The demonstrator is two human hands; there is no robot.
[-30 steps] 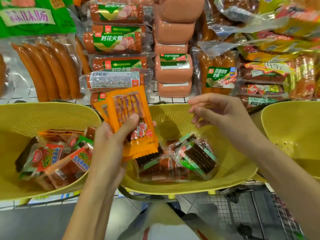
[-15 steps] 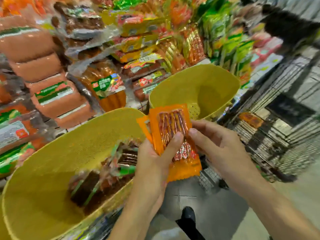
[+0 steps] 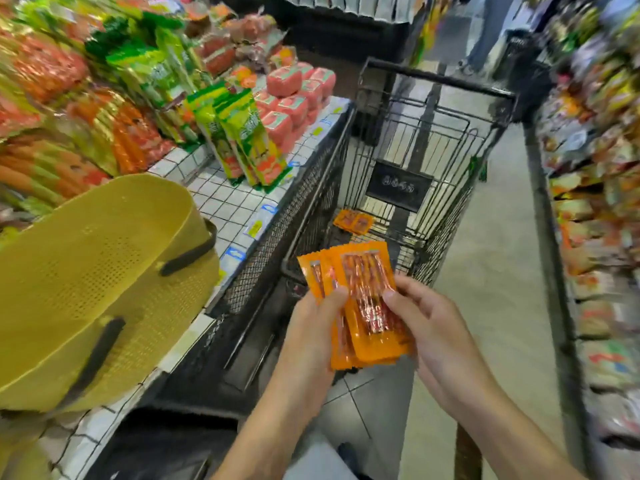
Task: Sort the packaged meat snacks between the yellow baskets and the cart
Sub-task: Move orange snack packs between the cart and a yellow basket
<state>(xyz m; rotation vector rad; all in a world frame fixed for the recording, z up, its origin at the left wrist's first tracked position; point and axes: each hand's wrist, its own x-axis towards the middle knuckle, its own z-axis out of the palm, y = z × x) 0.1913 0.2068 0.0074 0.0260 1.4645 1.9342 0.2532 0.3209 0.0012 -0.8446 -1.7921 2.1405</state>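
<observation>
Both grips hold a fan of orange packs at frame centre, over the near end of the cart. The left grip clamps the fan from its 9 o'clock edge, with the thumb pressed across the faces and the fingers hidden behind. The right grip pinches the front pack at its 3 o'clock edge, with the thumb on the face and the fingers curled under. The fan's long axis runs roughly 12 to 6 o'clock, the top tilted slightly toward 11. Governing relation: the cart bed lies at 12 o'clock from the grips and lower, where loose packs of the same orange already lie flat. A release path would therefore run forward along the fan's own long axis, with no turn needed. The basket stands on the tabletop at 9 o'clock, well apart from the fan and nearer the left grip. Judgement: the right grip is better placed to peel off the front pack and drop it. The near cart rim crosses just behind the fan and could catch a pack released low.
</observation>
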